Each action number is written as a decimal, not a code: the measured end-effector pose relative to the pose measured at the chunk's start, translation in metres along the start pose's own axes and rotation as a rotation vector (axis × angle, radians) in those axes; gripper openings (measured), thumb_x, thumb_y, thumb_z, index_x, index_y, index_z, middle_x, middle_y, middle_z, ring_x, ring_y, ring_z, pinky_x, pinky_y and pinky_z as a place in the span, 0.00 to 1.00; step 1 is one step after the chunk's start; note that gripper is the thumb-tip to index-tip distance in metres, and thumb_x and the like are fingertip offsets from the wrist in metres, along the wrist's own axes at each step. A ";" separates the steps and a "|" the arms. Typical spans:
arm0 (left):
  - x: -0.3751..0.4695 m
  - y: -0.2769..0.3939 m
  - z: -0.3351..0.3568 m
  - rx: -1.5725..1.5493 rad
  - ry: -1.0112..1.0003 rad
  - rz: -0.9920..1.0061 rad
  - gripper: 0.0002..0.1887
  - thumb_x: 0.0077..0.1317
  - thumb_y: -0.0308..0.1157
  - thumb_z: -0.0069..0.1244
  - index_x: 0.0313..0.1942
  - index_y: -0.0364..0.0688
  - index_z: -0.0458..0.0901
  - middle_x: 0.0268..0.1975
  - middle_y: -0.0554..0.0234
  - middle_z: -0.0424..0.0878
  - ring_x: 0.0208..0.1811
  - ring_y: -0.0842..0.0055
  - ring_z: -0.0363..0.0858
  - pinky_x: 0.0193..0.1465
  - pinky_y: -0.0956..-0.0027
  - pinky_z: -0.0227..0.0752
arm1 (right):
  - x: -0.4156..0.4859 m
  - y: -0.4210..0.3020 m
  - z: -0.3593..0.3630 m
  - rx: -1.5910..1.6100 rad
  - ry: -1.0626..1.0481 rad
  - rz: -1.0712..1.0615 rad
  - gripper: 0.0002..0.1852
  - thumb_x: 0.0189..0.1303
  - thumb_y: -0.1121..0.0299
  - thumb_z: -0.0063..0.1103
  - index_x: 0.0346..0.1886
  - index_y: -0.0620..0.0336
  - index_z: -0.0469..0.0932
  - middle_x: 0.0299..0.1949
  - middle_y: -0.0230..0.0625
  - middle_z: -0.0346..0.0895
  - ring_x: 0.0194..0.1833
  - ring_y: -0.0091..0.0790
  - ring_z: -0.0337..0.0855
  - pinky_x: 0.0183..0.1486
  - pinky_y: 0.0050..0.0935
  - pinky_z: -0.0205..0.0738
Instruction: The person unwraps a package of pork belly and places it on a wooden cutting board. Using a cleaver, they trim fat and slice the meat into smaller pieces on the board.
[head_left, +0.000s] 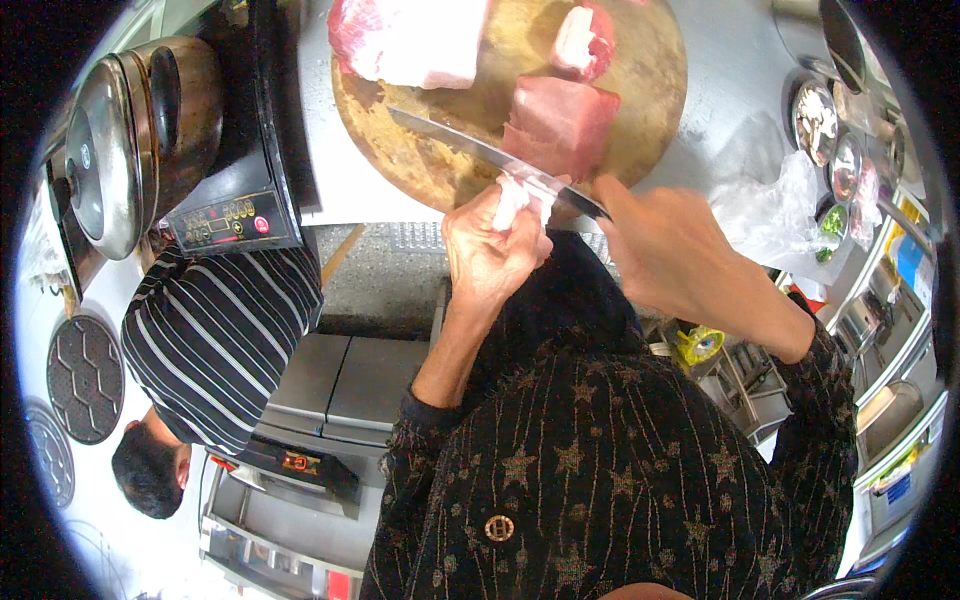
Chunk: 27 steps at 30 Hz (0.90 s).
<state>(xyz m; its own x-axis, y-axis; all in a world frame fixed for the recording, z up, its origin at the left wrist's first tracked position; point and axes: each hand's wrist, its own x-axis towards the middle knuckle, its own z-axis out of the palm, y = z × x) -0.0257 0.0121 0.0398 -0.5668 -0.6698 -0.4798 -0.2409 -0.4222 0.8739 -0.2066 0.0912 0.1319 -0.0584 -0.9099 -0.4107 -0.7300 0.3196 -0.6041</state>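
My right hand (667, 247) grips the dark handle of a long kitchen knife (465, 142). Its blade points up and left over the near part of a round wooden chopping board (637, 142). Between the fingers of my left hand (491, 244) is a pale strip of meat trimming (511, 204), close under the blade and partly hidden by the hand. Just beyond the blade rests a pink block of raw meat (562, 120). A smaller piece of meat with white fat (583, 43) lies behind it, and a large fatty slab (412, 41) at the board's far left.
At left stand a lidded metal pot (109, 157) and an induction cooker (232, 225). A person in a striped shirt (225, 337) is bent nearby. On the right are a clear plastic bag (772, 210), a bowl of white pieces (816, 120) and a bowl of chopped greens (832, 225).
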 end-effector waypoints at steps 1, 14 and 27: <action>-0.001 0.000 0.000 0.028 0.013 0.003 0.06 0.61 0.17 0.47 0.26 0.34 0.77 0.19 0.67 0.75 0.19 0.86 0.73 0.21 0.73 0.69 | 0.005 0.000 0.003 0.001 0.003 -0.007 0.13 0.61 0.75 0.61 0.46 0.65 0.70 0.19 0.47 0.75 0.25 0.58 0.79 0.27 0.53 0.69; -0.012 -0.001 0.003 -0.042 0.040 -0.107 0.07 0.65 0.20 0.52 0.39 0.30 0.87 0.32 0.72 0.84 0.32 0.88 0.75 0.35 0.78 0.71 | -0.035 0.001 0.021 0.005 -0.028 0.177 0.11 0.58 0.75 0.58 0.41 0.66 0.68 0.20 0.52 0.79 0.24 0.60 0.83 0.27 0.55 0.75; -0.008 -0.007 -0.005 0.033 -0.081 -0.021 0.07 0.68 0.21 0.50 0.38 0.31 0.87 0.31 0.70 0.85 0.31 0.87 0.77 0.33 0.76 0.73 | -0.048 0.008 0.023 0.013 -0.054 0.169 0.10 0.65 0.73 0.58 0.46 0.64 0.70 0.20 0.50 0.74 0.25 0.61 0.78 0.30 0.56 0.67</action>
<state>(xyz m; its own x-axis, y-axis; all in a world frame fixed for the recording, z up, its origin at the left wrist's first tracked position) -0.0155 0.0170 0.0370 -0.6231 -0.6083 -0.4916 -0.2789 -0.4145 0.8663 -0.1936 0.1438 0.1310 -0.1425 -0.8275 -0.5431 -0.7038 0.4705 -0.5322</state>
